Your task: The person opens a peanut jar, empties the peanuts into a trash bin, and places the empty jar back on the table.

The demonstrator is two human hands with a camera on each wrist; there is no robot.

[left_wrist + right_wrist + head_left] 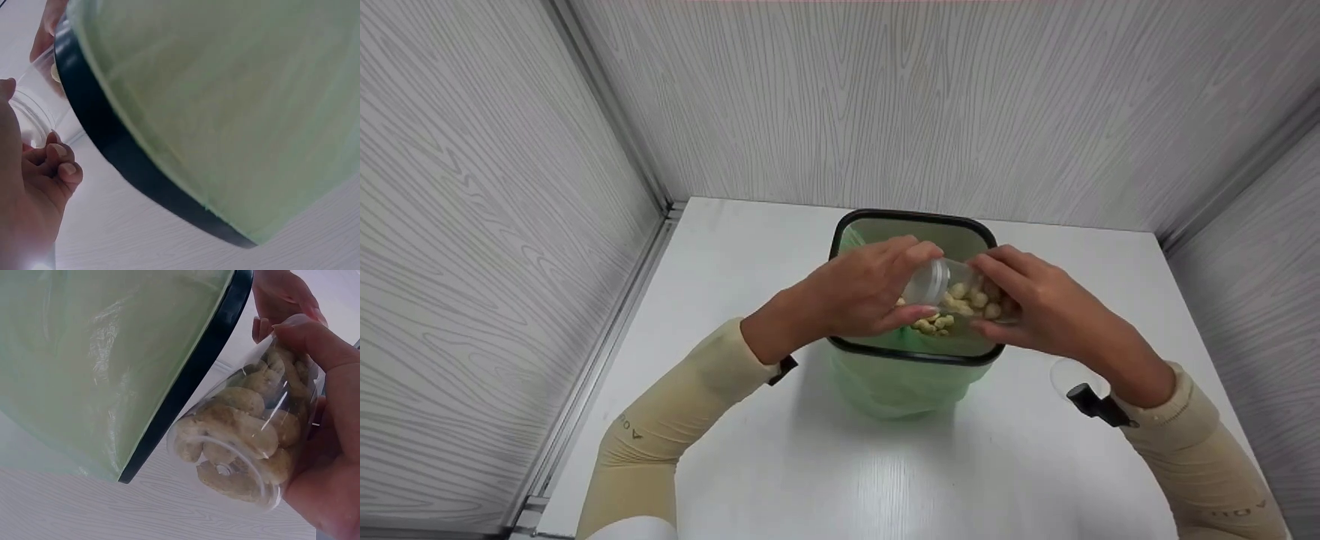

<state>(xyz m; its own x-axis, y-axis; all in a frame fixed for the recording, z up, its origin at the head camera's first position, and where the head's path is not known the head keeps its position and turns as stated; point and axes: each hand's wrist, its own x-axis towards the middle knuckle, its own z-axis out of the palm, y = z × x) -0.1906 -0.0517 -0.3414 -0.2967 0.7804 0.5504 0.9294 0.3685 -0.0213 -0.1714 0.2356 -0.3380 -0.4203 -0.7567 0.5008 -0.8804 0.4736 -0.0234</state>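
Note:
A clear plastic jar [960, 289] of unshelled peanuts lies tilted on its side over the bin, its mouth towards the left. My right hand [1039, 300] grips the jar's body near its base, thumb below and fingers above. At the other end, the left hand [870, 289] holds the jar's mouth between thumb and fingers. Peanuts [236, 433] show through the wall, packed towards the base. Below the hands stands a bin [915, 358] with a black rim and a pale green liner bag [225, 112]. Loose peanuts [934, 325] show inside the bin.
The bin stands on a white table [885, 480]. A clear round disc [1078, 379] lies on the table by the right wrist, partly hidden by a black strap end [1087, 399]. Pale wood-grain panels [885, 97] enclose the back and both sides.

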